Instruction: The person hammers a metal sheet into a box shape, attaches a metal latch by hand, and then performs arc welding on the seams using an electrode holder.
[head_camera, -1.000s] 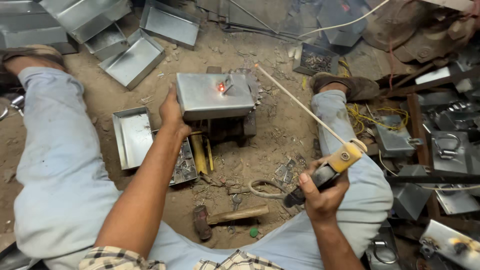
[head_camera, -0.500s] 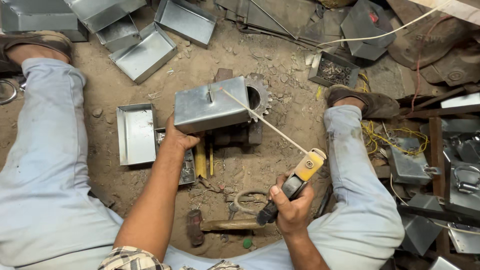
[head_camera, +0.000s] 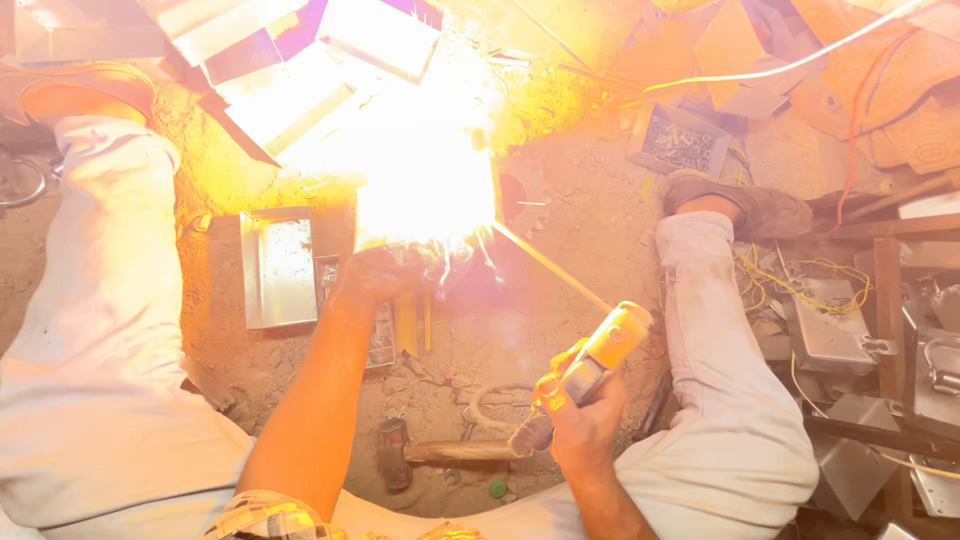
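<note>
Right hand (head_camera: 585, 420) clenched on the yellow electrode holder (head_camera: 600, 355), angling the welding rod (head_camera: 550, 268) toward eleven o'clock into the arc glare (head_camera: 420, 170), left hand (head_camera: 375, 278) pressed there, grip lost in light, steadying the washed-out metal box, plainly grey half a second ago.
</note>
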